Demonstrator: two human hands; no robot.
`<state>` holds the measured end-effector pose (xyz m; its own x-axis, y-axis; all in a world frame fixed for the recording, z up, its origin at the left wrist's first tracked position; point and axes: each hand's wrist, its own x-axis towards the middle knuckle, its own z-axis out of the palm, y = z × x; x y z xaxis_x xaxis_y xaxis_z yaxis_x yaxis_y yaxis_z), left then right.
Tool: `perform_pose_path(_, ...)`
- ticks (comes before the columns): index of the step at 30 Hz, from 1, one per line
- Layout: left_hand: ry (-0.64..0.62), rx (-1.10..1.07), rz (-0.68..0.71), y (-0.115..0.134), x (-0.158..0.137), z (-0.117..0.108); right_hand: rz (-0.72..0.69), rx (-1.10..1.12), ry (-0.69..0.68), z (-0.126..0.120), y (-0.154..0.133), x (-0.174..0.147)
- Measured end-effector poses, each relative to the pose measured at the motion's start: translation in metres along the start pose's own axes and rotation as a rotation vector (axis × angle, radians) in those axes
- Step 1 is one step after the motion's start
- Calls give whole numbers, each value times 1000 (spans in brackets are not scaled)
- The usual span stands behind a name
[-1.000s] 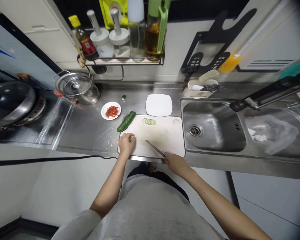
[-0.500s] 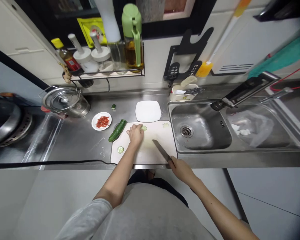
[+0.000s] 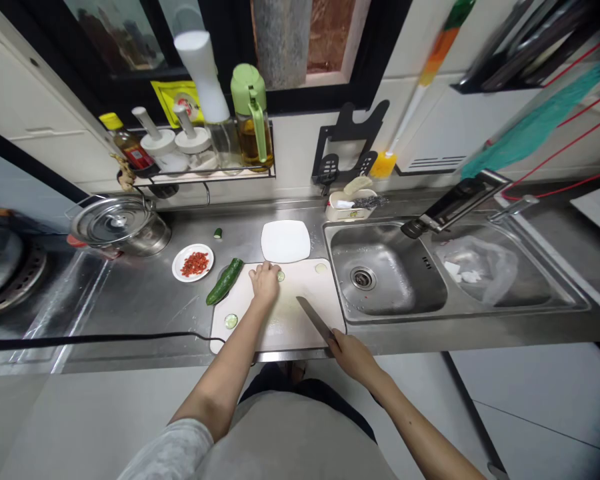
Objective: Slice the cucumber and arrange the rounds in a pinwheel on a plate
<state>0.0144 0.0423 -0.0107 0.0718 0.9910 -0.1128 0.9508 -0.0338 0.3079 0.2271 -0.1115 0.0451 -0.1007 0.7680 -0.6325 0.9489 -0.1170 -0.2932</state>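
A pale cutting board [image 3: 300,333] lies at the counter's front edge. On it, my left hand [image 3: 264,285] has its fingers curled down over a cucumber piece [image 3: 281,275], whose round cut face shows beside them; the rest is covered. My right hand [image 3: 349,352] grips a kitchen knife [image 3: 314,319] by its handle, blade low over the board and pointing up-left. One cucumber slice [image 3: 231,321] rests near the board's left edge, another slice [image 3: 321,269] near its far right corner. The long green cucumber [image 3: 225,281] lies tilted along the board's upper left edge.
Behind the board sits a white square plate [image 3: 285,241]. To the left are a small plate [image 3: 178,267] of chopped red pieces, a cucumber end [image 3: 218,233] and a lidded steel pot [image 3: 145,237]. A double sink [image 3: 395,267] borders the right side. A condiment rack [image 3: 220,175] hangs above.
The camera view has tilted up and shifted right, so everything appears lower and further left. Both hands, the knife and the cucumber pieces keep nearly the same places on the board.
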Motion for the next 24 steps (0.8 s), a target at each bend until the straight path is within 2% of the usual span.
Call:
perform_pose_path(5, 15, -38, 3, 4, -4, -5, -7, 8, 9, 6, 3, 5)
perform_pose_path(9, -42, -186, -146, -1, -13, -13, -22, -5, 9, 9, 5, 8)
perform_pose_path(14, -150, -374, -310, -27, -46, -26, -7, -66, 11, 3, -2, 8)
perform_pose_path(19, -150, -347, -388, -57, -83, -26, -59, -140, 3, -6, -26, 7)
perform_pose_path(24, -130, -226, -323, -67, -94, -20, -182, -245, -15, -9, -56, 8)
